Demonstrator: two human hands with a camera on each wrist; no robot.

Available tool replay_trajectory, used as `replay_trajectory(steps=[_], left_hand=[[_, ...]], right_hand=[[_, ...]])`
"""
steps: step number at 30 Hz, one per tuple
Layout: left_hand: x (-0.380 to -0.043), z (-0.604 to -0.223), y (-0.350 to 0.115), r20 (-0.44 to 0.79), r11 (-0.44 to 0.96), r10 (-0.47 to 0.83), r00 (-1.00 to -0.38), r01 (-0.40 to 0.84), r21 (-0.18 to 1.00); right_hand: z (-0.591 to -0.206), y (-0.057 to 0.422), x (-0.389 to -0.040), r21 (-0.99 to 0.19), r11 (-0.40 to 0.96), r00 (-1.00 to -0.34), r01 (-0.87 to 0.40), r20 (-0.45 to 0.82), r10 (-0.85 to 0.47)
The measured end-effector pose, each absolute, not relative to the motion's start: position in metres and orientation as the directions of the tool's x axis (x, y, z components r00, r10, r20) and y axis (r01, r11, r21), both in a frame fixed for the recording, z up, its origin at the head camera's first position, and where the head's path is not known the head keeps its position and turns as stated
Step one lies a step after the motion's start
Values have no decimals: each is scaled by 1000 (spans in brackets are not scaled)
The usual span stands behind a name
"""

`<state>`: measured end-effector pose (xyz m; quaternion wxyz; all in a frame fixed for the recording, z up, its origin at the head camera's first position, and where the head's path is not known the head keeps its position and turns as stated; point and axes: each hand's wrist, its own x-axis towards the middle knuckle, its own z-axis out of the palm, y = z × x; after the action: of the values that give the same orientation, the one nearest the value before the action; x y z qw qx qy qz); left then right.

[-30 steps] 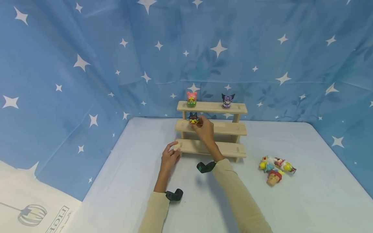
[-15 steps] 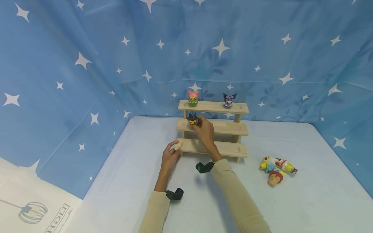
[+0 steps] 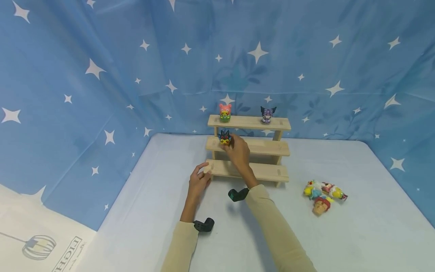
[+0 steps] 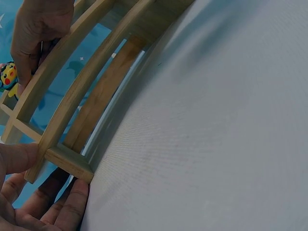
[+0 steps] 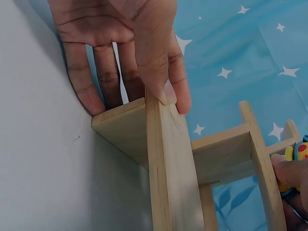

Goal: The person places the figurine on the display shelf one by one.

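A three-tier wooden display stand stands on the white-covered table. At the left end of its middle tier, my right hand pinches a small yellow figurine with a black-eared, blue-edged hood. The right wrist view shows the thumb against this figurine's side. My left hand grips the left end of the lowest tier. In the left wrist view, the left hand's thumb lies on the board and its other fingers reach around the side leg.
On the top tier stand a pink-hooded figurine at left and a purple figurine with black ears at right. Several figurines lie close together right of the stand, among them a red-and-tan one. A blue star-patterned curtain hangs behind.
The head view has shifted slightly. Both hands keep their places, the right at the yellow figurine on the middle tier and the left at the stand's lower left end.
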<state>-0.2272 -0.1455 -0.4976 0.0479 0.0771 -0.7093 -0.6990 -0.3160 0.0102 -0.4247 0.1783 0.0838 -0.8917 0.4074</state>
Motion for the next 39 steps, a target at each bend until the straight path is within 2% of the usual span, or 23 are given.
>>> replay_trajectory(steps=[7, 17, 39], left_hand=[[-227, -493, -146, -71, -20, -155, -985, -69, 997], [-215, -468, -145, -95, -25, -109, -989, -93, 995], [-215, -467, -145, -100, -26, -116, -988, -98, 995]], right_hand=[[-424, 10, -316, -692, 658, -919, -298, 394, -2], [-424, 10, -318, -671, 685, -919, -284, 395, 5], [-427, 8, -315, -686, 664, -908, -298, 418, 24]])
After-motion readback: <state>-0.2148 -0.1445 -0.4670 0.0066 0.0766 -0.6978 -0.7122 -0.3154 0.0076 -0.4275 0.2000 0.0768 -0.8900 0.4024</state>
